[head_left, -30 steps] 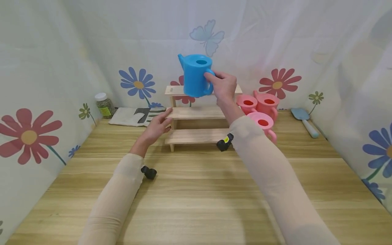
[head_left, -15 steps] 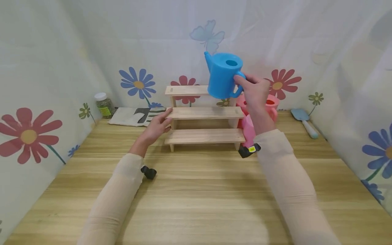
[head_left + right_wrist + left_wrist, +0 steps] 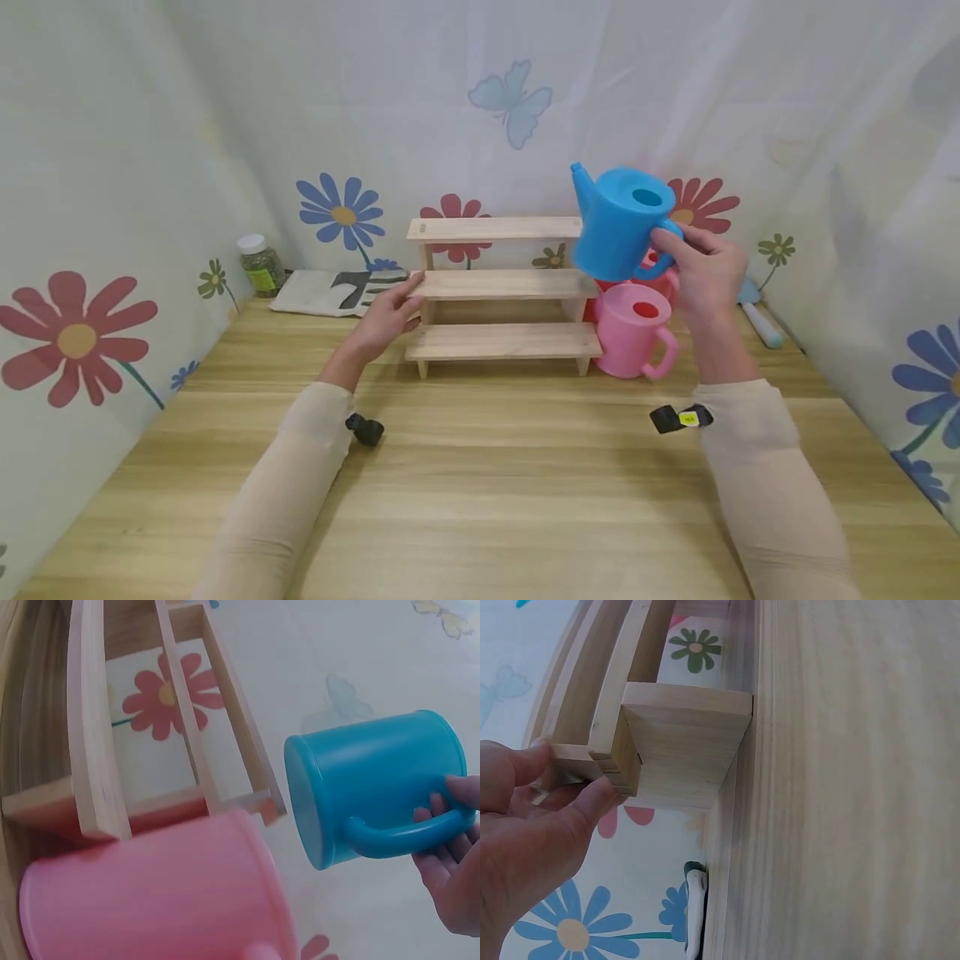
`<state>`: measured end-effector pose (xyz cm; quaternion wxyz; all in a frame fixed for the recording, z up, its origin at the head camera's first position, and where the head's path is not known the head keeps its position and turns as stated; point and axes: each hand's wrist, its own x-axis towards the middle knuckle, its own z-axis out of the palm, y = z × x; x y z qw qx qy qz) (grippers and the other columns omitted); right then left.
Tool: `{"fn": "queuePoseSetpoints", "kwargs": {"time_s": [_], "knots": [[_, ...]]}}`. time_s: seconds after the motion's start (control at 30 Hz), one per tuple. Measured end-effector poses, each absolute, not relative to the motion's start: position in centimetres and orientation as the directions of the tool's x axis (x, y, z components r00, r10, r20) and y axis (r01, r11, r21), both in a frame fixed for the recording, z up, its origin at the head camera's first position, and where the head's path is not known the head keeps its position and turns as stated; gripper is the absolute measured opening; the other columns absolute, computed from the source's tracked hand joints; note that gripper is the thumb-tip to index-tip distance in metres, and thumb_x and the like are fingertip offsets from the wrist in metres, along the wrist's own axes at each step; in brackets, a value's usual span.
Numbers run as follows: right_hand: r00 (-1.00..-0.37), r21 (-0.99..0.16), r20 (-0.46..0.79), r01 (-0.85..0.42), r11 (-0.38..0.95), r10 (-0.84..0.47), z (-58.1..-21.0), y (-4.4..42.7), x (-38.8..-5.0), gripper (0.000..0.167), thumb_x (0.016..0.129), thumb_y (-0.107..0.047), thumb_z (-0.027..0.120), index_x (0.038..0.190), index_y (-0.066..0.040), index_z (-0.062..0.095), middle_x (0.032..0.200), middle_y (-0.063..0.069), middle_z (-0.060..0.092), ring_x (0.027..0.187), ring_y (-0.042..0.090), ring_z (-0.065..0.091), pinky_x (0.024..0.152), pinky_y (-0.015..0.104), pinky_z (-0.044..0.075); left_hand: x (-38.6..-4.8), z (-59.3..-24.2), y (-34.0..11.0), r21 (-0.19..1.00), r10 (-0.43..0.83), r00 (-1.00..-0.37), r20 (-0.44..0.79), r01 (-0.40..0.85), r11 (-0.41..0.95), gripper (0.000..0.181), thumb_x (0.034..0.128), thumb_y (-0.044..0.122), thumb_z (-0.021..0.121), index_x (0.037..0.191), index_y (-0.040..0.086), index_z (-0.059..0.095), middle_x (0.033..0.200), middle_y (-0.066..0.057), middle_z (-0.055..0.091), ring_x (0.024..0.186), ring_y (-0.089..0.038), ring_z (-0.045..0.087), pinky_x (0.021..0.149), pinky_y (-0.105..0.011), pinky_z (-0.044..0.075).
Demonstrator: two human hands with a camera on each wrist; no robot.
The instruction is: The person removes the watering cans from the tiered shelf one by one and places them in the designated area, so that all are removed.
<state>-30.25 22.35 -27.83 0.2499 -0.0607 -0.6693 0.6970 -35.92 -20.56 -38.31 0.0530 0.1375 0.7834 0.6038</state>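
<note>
In the head view my right hand grips the handle of a blue watering can, raised above the table with its spout up to the left. The right wrist view shows the fingers curled round that blue handle. Below it a pink watering can stands on the table, right beside a three-tier wooden shelf. Red-pink cans behind it are partly hidden by the blue one. At the shelf's left end my left hand holds the middle tier's edge, thumb and fingers around the wood.
A jar with a white lid stands at the back left. Next to it lies a pair of white and dark gloves. A small trowel lies at the back right. A flower-print curtain surrounds the wooden table.
My right hand has carried the blue watering can from above the shelf to the right, then lower, over the pink cans. The left hand has stayed at the shelf's end.
</note>
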Motion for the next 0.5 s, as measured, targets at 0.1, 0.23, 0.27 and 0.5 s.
{"fn": "queuePoseSetpoints", "kwargs": {"time_s": [0.1, 0.23, 0.27, 0.5], "knots": [[-0.861, -0.954, 0.255, -0.299, -0.032, 0.44, -27.9, 24.0, -30.1, 0.057, 0.071, -0.04, 0.09, 0.119, -0.012, 0.076, 0.104, 0.004, 0.073, 0.097, 0.016, 0.067, 0.1, 0.032, 0.052, -35.8, -38.4, -20.5, 0.962, 0.273, -0.958, 0.09, 0.155, 0.226, 0.056, 0.1087, 0.021, 0.044, 0.16, 0.024, 0.024, 0.167, -0.006, 0.008, 0.148, -0.028, 0.023, 0.111, -0.044, 0.04], [-0.865, -0.935, 0.235, -0.326, -0.141, 0.444, -27.2, 26.8, -29.9, 0.053, 0.067, -0.031, 0.094, 0.112, -0.008, 0.078, 0.093, 0.004, 0.074, 0.088, 0.017, 0.071, 0.096, 0.031, 0.053, -35.9, -38.5, -20.4, 0.961, 0.277, -0.955, 0.101, 0.166, 0.223, 0.056, 0.1087, 0.022, 0.044, 0.161, 0.023, 0.024, 0.167, -0.006, 0.008, 0.148, -0.028, 0.023, 0.111, -0.044, 0.039], [-0.868, -0.935, 0.225, -0.32, -0.152, 0.443, -27.1, 27.6, -29.8, 0.052, 0.066, -0.029, 0.095, 0.11, -0.007, 0.079, 0.09, 0.004, 0.075, 0.084, 0.016, 0.072, 0.093, 0.029, 0.055, -35.9, -38.5, -20.4, 0.96, 0.279, -0.955, 0.1, 0.167, 0.226, 0.056, 0.1087, 0.022, 0.044, 0.161, 0.023, 0.024, 0.167, -0.006, 0.008, 0.148, -0.028, 0.023, 0.111, -0.044, 0.039], [-0.902, -0.988, 0.091, -0.135, -0.075, 0.423, -27.0, 33.0, -29.3, 0.039, 0.066, -0.029, 0.095, 0.1, -0.013, 0.081, 0.078, -0.006, 0.074, 0.072, 0.008, 0.072, 0.095, 0.025, 0.05, -35.9, -38.6, -20.5, 0.962, 0.276, -0.956, 0.095, 0.16, 0.222, 0.056, 0.1086, 0.022, 0.043, 0.161, 0.023, 0.023, 0.167, -0.006, 0.006, 0.148, -0.029, 0.023, 0.112, -0.044, 0.039]]}}
